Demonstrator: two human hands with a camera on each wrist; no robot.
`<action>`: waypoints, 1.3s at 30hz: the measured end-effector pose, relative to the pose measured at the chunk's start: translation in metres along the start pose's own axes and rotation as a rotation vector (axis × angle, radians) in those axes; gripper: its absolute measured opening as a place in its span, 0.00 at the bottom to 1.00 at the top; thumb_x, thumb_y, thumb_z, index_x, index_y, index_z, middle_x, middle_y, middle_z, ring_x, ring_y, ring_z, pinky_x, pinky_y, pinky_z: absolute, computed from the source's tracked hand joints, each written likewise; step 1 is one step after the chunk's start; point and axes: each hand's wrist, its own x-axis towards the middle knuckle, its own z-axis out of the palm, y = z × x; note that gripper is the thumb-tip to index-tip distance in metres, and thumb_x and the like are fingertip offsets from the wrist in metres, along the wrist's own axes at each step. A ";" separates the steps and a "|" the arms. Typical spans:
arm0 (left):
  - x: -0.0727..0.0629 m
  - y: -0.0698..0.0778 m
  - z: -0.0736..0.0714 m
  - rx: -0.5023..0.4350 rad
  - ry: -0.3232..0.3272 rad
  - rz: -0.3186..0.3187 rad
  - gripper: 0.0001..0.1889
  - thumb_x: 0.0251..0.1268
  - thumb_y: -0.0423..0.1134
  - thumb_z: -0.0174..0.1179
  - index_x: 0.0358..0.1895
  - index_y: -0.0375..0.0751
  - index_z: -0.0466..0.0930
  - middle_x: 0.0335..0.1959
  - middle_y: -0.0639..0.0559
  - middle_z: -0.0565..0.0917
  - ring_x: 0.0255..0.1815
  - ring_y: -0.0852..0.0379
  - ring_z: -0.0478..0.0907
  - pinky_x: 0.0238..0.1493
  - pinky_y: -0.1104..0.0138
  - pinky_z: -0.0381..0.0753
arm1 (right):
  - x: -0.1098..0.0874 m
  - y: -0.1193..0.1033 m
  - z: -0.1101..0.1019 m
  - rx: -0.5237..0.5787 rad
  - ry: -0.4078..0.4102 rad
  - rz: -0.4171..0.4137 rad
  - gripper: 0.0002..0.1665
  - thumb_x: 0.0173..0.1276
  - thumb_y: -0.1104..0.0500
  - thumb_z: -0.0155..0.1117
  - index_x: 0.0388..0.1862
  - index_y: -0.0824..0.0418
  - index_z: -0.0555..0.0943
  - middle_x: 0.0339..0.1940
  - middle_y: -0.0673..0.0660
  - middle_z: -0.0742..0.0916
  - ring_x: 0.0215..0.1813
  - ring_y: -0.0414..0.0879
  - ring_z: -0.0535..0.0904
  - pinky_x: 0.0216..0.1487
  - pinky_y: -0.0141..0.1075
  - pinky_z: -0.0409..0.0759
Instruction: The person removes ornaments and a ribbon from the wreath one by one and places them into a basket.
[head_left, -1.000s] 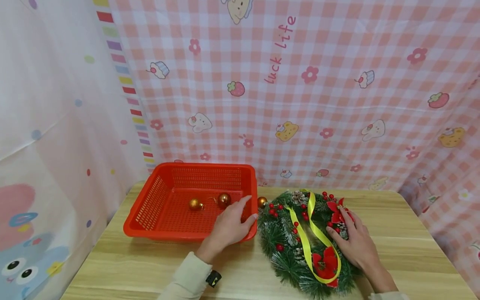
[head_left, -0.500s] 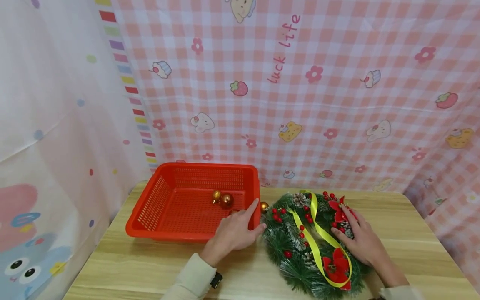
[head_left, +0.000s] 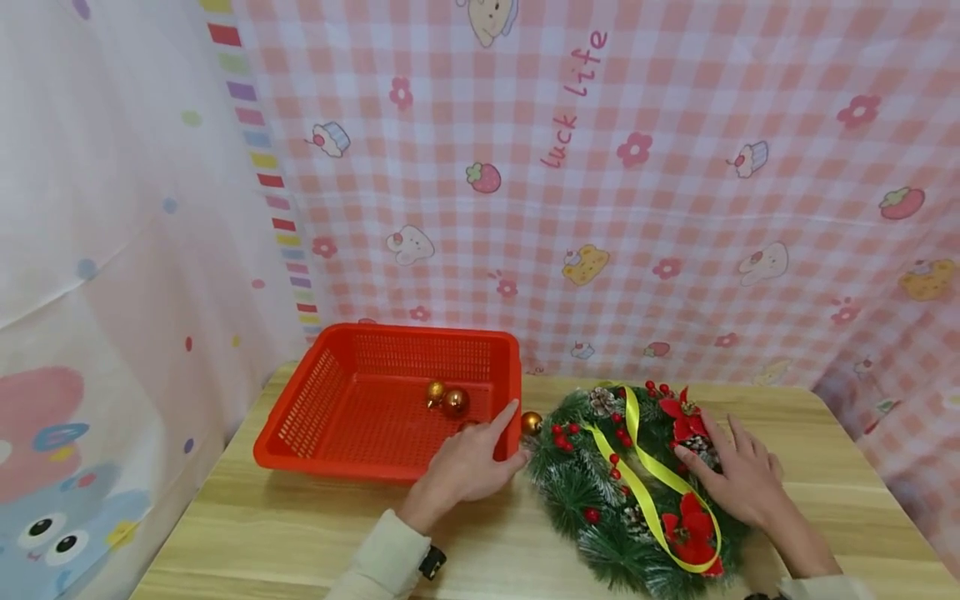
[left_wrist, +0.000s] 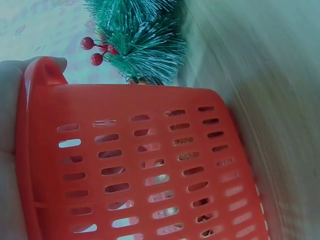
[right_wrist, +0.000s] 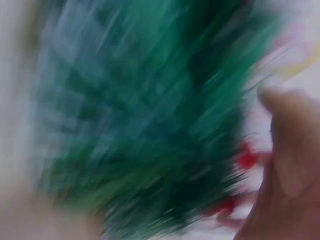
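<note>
My left hand [head_left: 468, 467] lies at the near right corner of a red plastic basket [head_left: 337, 333], index finger and thumb straight and spread by the rim; its other fingers are hidden. In the left wrist view it lies along the rim beside the slotted wall [left_wrist: 125, 165]. Beyond the right wall sits a green Christmas wreath [head_left: 570, 500] with red berries, pinecones, red flowers and a yellow ribbon [head_left: 637, 492]. At the wreath's right edge rests my right hand [head_left: 742, 479], fingers spread near a red flower [head_left: 684, 417]. The right wrist view is blurred.
Inside the basket are a glittery gold ball [head_left: 436, 392] and a shiny copper ball [head_left: 455, 402], with another partly hidden by the left hand. One more gold ball [head_left: 531, 422] lies between basket and wreath. A pink checked curtain [head_left: 450, 275] hangs behind the wooden table [head_left: 217, 517].
The glittery ball has rolled right, up against the shiny one. My left hand has shifted slightly onto the basket's right rim. My right hand has moved a little to the right off the flower.
</note>
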 end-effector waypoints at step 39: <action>-0.001 0.002 0.002 -0.015 0.013 -0.001 0.40 0.68 0.62 0.55 0.80 0.58 0.51 0.25 0.52 0.76 0.24 0.56 0.71 0.27 0.63 0.71 | -0.030 -0.007 0.032 0.130 -0.019 0.211 0.59 0.72 0.28 0.46 0.81 0.61 0.33 0.77 0.77 0.35 0.72 0.84 0.37 0.60 0.79 0.36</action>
